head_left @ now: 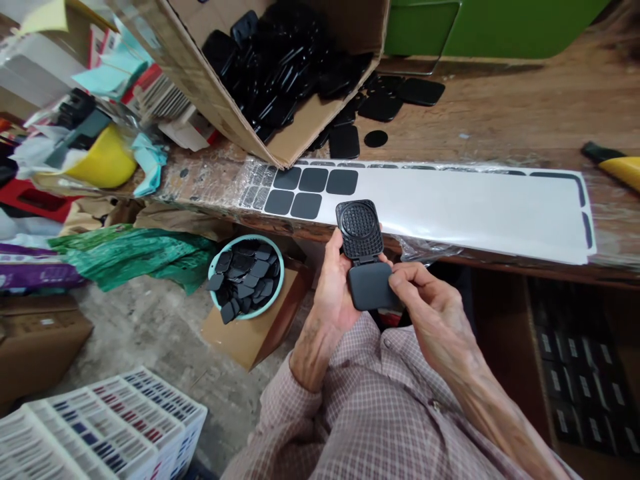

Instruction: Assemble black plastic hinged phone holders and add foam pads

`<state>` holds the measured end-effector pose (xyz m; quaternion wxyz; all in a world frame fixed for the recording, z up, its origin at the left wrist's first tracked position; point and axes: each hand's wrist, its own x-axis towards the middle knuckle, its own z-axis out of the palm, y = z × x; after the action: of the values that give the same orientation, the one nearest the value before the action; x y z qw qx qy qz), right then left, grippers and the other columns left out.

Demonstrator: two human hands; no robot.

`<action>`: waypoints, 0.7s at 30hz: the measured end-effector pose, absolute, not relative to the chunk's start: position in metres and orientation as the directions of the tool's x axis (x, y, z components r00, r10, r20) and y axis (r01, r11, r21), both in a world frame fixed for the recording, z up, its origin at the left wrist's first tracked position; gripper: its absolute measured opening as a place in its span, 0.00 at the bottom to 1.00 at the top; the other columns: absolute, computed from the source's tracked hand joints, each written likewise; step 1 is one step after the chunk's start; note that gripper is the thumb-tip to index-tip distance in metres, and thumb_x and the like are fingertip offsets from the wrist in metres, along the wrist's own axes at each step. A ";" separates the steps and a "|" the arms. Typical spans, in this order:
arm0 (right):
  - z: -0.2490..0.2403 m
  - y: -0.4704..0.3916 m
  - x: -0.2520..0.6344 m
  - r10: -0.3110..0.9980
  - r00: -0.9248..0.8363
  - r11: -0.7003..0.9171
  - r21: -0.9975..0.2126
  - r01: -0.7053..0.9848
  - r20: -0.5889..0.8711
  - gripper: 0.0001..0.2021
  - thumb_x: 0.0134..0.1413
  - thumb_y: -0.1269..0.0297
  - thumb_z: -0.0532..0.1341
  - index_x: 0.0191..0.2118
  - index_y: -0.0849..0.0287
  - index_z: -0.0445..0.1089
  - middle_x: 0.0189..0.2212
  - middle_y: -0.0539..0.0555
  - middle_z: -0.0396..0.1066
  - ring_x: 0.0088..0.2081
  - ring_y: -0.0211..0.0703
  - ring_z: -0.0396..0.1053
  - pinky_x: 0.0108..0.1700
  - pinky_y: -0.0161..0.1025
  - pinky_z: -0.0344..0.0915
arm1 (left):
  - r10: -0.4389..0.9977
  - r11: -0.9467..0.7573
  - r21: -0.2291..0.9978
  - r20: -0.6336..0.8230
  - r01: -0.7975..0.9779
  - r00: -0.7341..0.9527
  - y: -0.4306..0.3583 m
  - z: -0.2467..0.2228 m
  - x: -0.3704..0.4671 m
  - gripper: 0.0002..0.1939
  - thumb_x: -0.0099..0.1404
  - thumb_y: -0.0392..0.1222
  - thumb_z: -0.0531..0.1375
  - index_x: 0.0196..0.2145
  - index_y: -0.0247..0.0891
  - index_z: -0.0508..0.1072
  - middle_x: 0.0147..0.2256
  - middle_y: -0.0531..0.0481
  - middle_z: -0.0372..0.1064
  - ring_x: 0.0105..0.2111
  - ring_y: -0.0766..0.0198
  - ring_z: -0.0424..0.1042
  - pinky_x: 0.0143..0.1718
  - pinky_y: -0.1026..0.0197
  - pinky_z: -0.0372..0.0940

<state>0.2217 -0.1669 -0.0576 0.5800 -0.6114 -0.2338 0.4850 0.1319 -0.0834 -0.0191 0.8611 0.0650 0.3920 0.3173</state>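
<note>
A black hinged case (pixel 360 230) lies unfolded in my left hand (pixel 334 290), its ridged half with a round ring pointing away from me. The lower half is covered by a smooth dark square pad (pixel 371 285). My right hand (pixel 425 293) pinches the right edge of that pad between thumb and finger. Just beyond my hands, a long white sticker sheet (pixel 450 200) runs along the bench edge, with several dark rounded squares (pixel 314 180) at its left end.
A tilted cardboard box (pixel 305 130) of black pieces stands on the wooden bench (pixel 510 113), with loose pieces (pixel 380 107) spilling out. Below left, a light-blue basin (pixel 281 277) of black pieces sits on a carton (pixel 260 340). A yellow-handled tool (pixel 623 170) lies far right.
</note>
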 end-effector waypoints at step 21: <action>-0.053 -0.163 0.222 0.873 0.446 -0.137 -0.976 -0.170 -0.200 0.11 0.53 0.56 0.64 0.26 0.56 0.68 0.32 0.51 0.64 0.38 0.43 0.64 0.43 0.40 0.62 | 0.633 0.768 0.381 -0.576 -0.516 0.517 -0.082 -0.019 0.134 0.27 0.69 0.57 0.47 0.45 0.33 0.76 0.28 0.45 0.74 0.29 0.60 0.75 0.34 0.60 0.70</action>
<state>0.2220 -0.1627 -0.0527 0.5907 -0.6115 -0.2874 0.4410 0.1335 -0.0817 -0.0194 0.8671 0.0808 0.3633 0.3311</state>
